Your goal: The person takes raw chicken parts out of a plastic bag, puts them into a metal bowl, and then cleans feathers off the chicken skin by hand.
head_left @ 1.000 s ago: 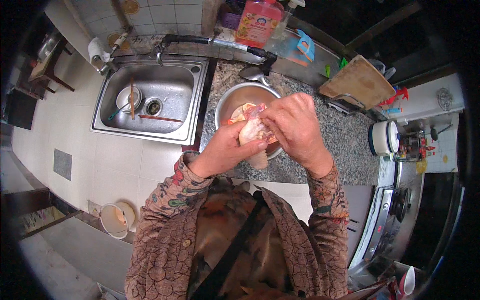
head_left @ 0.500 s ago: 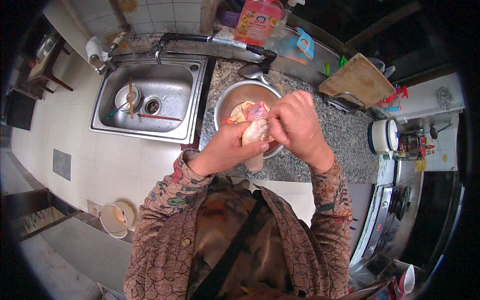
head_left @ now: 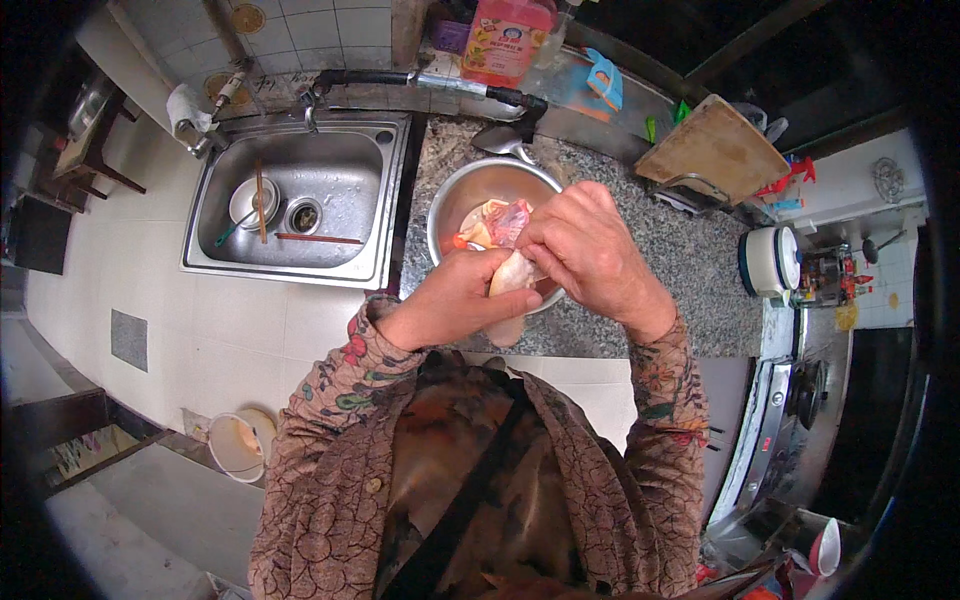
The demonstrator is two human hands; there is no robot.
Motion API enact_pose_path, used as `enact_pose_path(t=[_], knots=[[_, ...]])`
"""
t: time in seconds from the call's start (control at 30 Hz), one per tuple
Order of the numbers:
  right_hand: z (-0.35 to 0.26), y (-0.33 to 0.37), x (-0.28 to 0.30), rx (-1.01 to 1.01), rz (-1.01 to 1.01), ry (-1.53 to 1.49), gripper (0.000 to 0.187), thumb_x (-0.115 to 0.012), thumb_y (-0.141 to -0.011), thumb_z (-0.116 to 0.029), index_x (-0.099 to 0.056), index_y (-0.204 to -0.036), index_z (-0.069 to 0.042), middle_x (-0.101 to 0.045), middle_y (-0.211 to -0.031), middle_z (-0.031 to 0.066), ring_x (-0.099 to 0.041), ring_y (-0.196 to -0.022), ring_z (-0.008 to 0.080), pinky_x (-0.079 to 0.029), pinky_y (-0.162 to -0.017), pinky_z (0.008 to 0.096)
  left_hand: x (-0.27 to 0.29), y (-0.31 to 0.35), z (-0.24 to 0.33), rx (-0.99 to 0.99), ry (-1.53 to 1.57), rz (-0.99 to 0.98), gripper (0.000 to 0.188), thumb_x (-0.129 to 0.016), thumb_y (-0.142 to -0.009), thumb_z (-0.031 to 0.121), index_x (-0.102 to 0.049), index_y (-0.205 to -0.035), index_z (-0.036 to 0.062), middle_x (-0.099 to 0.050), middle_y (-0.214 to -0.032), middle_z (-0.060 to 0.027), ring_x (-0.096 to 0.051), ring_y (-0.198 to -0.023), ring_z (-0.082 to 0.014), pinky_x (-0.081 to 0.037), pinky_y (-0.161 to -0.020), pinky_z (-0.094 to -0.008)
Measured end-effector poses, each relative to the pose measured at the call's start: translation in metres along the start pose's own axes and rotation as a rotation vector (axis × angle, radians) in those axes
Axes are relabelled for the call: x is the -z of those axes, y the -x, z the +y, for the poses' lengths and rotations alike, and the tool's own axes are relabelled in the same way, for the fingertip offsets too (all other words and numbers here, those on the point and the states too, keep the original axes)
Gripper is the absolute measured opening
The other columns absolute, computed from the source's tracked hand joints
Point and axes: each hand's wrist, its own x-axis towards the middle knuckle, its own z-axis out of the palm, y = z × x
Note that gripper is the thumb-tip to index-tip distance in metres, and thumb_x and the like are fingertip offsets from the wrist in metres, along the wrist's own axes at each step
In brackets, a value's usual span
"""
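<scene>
Over the near side of a metal bowl (head_left: 462, 183), my left hand (head_left: 452, 297) grips a pale, skin-covered piece of raw chicken (head_left: 513, 273), thumb along its near side. My right hand (head_left: 597, 258) is closed, and its pinched fingertips press on the skin at the upper right of the piece. Whatever lies between those fingertips is hidden. Inside the bowl sit more raw pieces (head_left: 508, 221), pink and yellowish, beyond my left thumb. The bowl stands on a speckled stone counter (head_left: 690, 290).
Left of the counter is a steel sink (head_left: 345, 180) with a small bowl (head_left: 252, 200) and chopsticks (head_left: 320, 239). A metal spatula (head_left: 500, 142) lies behind the metal bowl. A cutting board (head_left: 712, 155) leans at the back right, near a white pot (head_left: 770, 262). A bucket (head_left: 240, 447) stands on the floor.
My right hand has come down and slightly left, its fingertips now against the chicken piece. My left hand still grips the piece, which is tilted a little differently. The view has shifted slightly.
</scene>
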Motion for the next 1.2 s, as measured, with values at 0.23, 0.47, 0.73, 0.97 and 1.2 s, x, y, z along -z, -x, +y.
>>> enact_pose_path(t=[0.23,0.47,0.73,0.97,1.2], knots=[[0.004,0.003,-0.001,0.008,-0.084,-0.025,0.013,-0.063,-0.071,-0.004,-0.051,-0.076,-0.006,-0.049,-0.074,0.0063,-0.049,-0.074,0.0247,-0.039,-0.073,0.0348,-0.004,-0.002,-0.006,-0.014,-0.037,-0.014,0.030,-0.067,-0.078,0.027,-0.061,-0.090,0.0004,-0.063,-0.075,-0.0135,-0.063,-0.070,-0.0187,-0.047,-0.062,-0.0313],[0.020,0.023,0.001,-0.105,-0.035,-0.276,0.009,-0.059,-0.075,-0.005,-0.050,-0.078,-0.004,-0.051,-0.076,0.0072,-0.050,-0.072,0.0241,-0.042,-0.067,0.0325,-0.011,-0.004,0.006,0.053,-0.023,0.066,0.028,-0.070,-0.077,0.021,-0.061,-0.094,0.0013,-0.062,-0.081,-0.0040,-0.055,-0.076,-0.0086,-0.046,-0.067,-0.0260],[0.023,0.040,-0.002,-0.234,0.084,-0.466,0.006,-0.059,-0.081,-0.008,-0.057,-0.080,-0.002,-0.055,-0.079,0.0058,-0.053,-0.074,0.0186,-0.043,-0.068,0.0291,-0.023,-0.004,0.015,0.083,0.001,0.069,0.033,-0.073,-0.074,0.024,-0.062,-0.095,0.0009,-0.064,-0.082,-0.0056,-0.058,-0.077,-0.0105,-0.046,-0.071,-0.0274],[0.021,0.039,0.008,-0.078,-0.046,-0.287,0.006,-0.061,-0.077,-0.008,-0.056,-0.078,-0.004,-0.055,-0.078,0.0046,-0.053,-0.075,0.0224,-0.041,-0.076,0.0335,-0.032,-0.006,0.017,0.075,-0.016,0.042,0.029,-0.076,-0.072,0.019,-0.062,-0.089,-0.0001,-0.062,-0.075,-0.0018,-0.053,-0.071,-0.0048,-0.046,-0.063,-0.0235],[0.026,0.049,0.005,-0.148,-0.036,-0.433,0.006,-0.059,-0.078,-0.007,-0.054,-0.077,-0.003,-0.054,-0.078,0.0062,-0.053,-0.074,0.0221,-0.043,-0.069,0.0315,-0.035,-0.006,0.021,0.114,-0.066,0.037,0.027,-0.078,-0.070,0.019,-0.064,-0.083,-0.0003,-0.061,-0.070,-0.0014,-0.053,-0.067,-0.0045,-0.046,-0.060,-0.0235]])
